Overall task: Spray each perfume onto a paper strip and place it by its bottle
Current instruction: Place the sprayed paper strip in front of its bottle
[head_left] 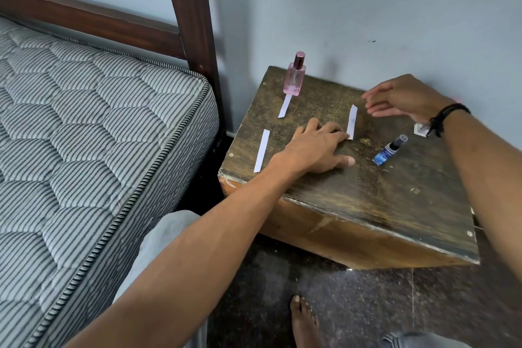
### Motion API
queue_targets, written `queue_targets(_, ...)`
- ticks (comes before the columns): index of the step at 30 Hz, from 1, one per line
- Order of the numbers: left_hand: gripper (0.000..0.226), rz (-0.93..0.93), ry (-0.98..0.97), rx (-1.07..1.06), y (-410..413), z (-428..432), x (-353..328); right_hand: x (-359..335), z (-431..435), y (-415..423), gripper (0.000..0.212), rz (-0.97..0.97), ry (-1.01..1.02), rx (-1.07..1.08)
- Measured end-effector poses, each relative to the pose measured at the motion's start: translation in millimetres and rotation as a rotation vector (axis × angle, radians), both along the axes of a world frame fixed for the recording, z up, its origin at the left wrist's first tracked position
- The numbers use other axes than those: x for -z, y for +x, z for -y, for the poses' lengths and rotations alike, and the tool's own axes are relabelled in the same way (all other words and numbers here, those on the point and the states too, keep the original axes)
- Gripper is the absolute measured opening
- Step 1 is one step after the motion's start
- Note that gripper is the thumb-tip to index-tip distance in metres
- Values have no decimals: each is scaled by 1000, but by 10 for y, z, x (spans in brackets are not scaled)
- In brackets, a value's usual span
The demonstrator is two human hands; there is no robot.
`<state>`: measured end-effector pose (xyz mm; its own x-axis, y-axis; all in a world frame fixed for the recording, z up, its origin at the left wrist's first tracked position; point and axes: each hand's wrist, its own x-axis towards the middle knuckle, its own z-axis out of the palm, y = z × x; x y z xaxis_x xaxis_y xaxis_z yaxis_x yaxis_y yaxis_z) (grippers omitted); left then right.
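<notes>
3 white paper strips on the worn dark wooden surface [367,206], all narrow, plain, lying flat, long axes running roughly near to far. Far strip [284,106]: far end just at the base of the pink perfume bottle [295,76], leaning slightly right as it goes away. Pink perfume bottle upright at the far left corner, clear pink glass, rectangular body, glossy dark-pink cap. Left strip [261,150]: alone near the left edge, same slight lean, well apart from either bottle. Right strip [351,121]: mid-surface, near end under the fingertips of the left hand [319,147]. Left hand palm down, grip wide, fingers spread, touching the strip, nothing enclosed. Right hand [406,99] hovers above the far right of the surface, grip loose and wide, fingers nearly straight, holding nothing; black wristband [446,118] on it. Blue bottle [389,150]: small, blue label, dark cap, cap end pointing far-right, near the right strip but not touching; standing or lying, cannot tell. Small pale object [421,129] partly hidden by the right wrist. Striped mattress [99,121] and dark bed post [189,8] to the left; bare foot [303,316] on the floor
</notes>
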<state>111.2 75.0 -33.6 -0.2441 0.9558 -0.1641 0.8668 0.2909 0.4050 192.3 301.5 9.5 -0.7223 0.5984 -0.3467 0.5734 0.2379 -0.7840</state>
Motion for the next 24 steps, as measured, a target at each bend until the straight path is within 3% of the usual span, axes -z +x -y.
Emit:
queue_targets(3, 62, 48, 32, -18, -38, 21, -57, -269, 20, 70, 9, -27, 31, 27)
queue_targets(9, 33, 146, 155, -153, -171, 71, -226, -612, 487, 151, 10, -162, 291, 113)
queue_targets(17, 30, 199, 143, -390, -555, 362, -377, -78, 1578, 163, 29, -41, 354, 63)
queue_targets(24, 27, 180, 130, -476, -796, 563, -363, 278, 1911, 184, 18, 22, 369, 31)
